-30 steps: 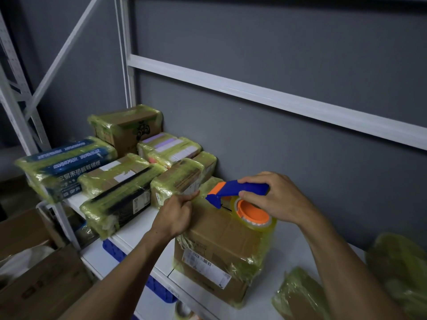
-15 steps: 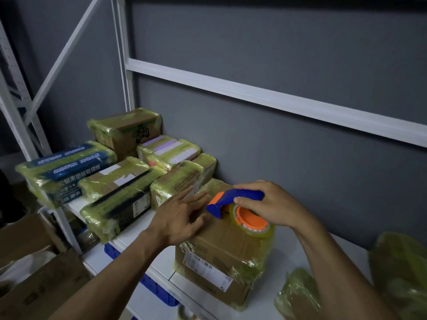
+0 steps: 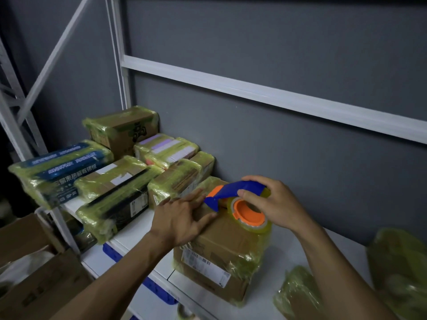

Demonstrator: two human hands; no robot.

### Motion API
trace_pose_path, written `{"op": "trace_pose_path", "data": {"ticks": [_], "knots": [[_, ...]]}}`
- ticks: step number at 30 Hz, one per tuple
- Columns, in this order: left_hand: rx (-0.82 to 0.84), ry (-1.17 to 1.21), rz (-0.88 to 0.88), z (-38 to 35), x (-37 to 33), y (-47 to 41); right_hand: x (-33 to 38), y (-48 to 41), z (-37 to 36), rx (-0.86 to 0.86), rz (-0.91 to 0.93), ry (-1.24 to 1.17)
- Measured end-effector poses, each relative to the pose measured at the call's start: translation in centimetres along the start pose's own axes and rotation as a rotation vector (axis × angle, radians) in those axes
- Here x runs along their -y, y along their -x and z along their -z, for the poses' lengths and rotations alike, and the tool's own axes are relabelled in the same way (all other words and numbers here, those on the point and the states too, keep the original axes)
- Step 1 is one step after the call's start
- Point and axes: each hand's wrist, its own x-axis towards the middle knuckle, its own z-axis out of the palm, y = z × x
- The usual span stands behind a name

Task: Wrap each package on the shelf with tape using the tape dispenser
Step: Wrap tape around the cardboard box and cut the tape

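**A:** When you looked at the left end of the shelf [image 3: 131,234], what was there?

**B:** Cardboard cartons [image 3: 39,287] sat on the floor below it. On the shelf lay a cluster of packages covered in yellowish tape. There was a blue-printed package [image 3: 62,167] at the outer edge and a black-striped box [image 3: 113,204] beside it. A brown carton [image 3: 124,128] stood at the back against the grey wall [image 3: 277,146], with smaller ones between.

**A:** And the hands?

**B:** The left hand [image 3: 182,218] lay flat on top of the big brown box [image 3: 221,248], fingers straight and spread, pressing down by its left edge. That box stood near the front of the shelf, just right of the cluster. It had a label [image 3: 205,266] on its near face and tape over its right side and lower corners.

**A:** Where was the tape dispenser?

**B:** The tape dispenser [image 3: 238,189] rested on the box top, its blue nose almost touching the left fingers. Its tape roll [image 3: 250,214], with an orange hub, sat towards the right edge. The right hand [image 3: 275,206] gripped it, fingers curled over the blue handle and thumb on the near side.

**A:** Anything further right?

**B:** Two wrapped bundles [image 3: 298,294] lay on the shelf, partly hidden behind the right forearm.
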Motion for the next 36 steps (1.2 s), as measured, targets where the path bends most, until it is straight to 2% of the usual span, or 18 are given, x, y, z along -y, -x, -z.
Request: {"op": "trace_pose_path", "data": {"ticks": [7,15,19,23,27,36], "knots": [[0.004,-0.003,0.004,-0.1,0.5,-0.8,0.0,1.0,3.3,-0.026,-0.013,0.086],[0.078,-0.052,-0.062,0.2,1.2,-2.2,0.1,0.5,1.9,0.003,-0.018,0.185],[0.151,-0.097,-0.078,0.6,1.5,-2.9,0.2,0.2,1.1,0.007,-0.055,0.167],[0.176,0.030,-0.141,0.5,-0.1,-2.4,-0.3,0.3,1.2,-0.006,-0.072,0.123],[0.106,0.001,-0.117,-0.2,-0.8,-1.7,-0.7,0.6,1.1,-0.024,-0.073,0.015],[0.081,0.018,-0.089,-0.1,-0.5,-1.5,-0.5,1.5,0.7,-0.131,-0.047,0.004]]}}
